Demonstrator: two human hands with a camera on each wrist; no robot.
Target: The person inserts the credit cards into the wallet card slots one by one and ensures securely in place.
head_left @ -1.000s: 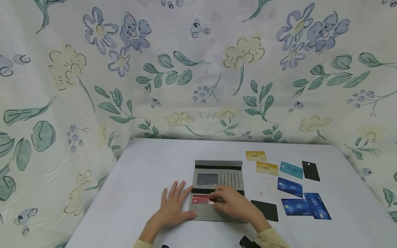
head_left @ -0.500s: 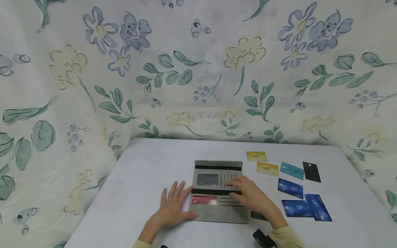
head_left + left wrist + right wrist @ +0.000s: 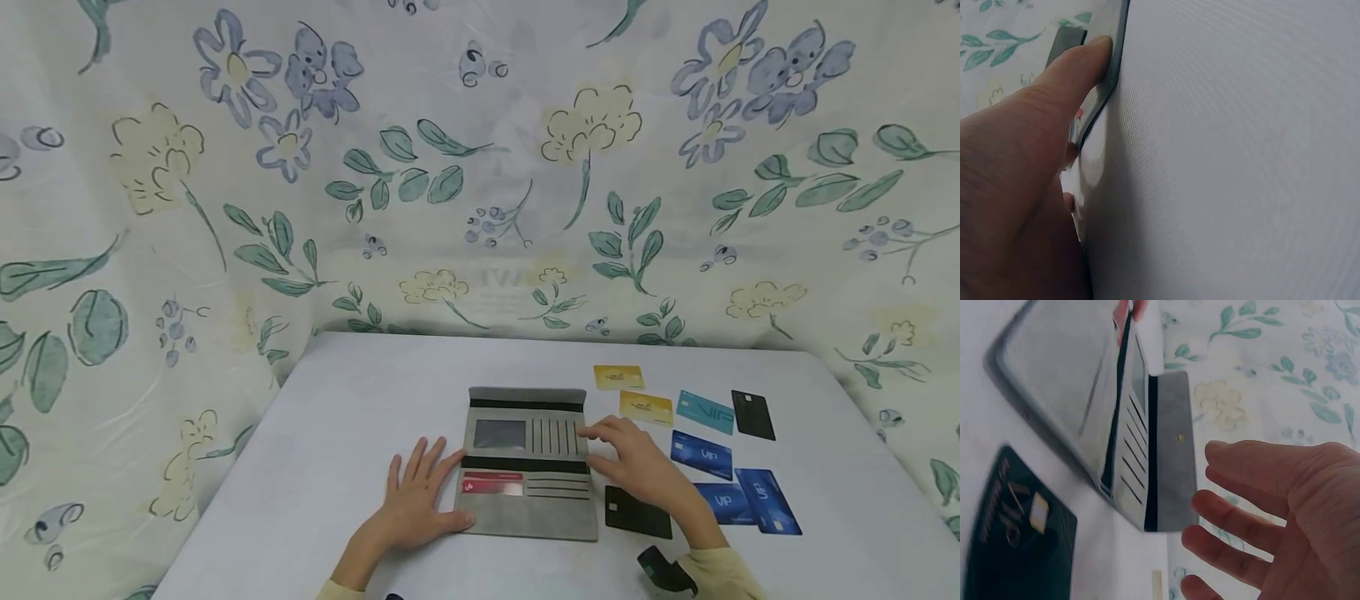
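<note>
An unfolded grey wallet (image 3: 536, 518) lies on the white table, its card slots and clear window facing up. Red cards (image 3: 491, 485) sit in the left slots of its lower half. My left hand (image 3: 420, 504) rests flat with fingers spread, thumb and index finger touching the wallet's left edge; the left wrist view shows the thumb (image 3: 1079, 65) on that edge. My right hand (image 3: 637, 462) hovers by the wallet's right edge, fingers loosely bent and holding nothing. Below it lies a black VIP card (image 3: 637, 512), also large in the right wrist view.
Right of the wallet lie two yellow cards (image 3: 647, 407), a teal card (image 3: 705, 412), another black card (image 3: 752, 415) and several blue VIP cards (image 3: 701, 455). A flower-patterned curtain (image 3: 480, 167) hangs behind and left of the table (image 3: 360, 392).
My right hand has let go of the red card in the lower left slot and moved right, off the wallet. The black card beneath shows again. My left hand has stayed put.
</note>
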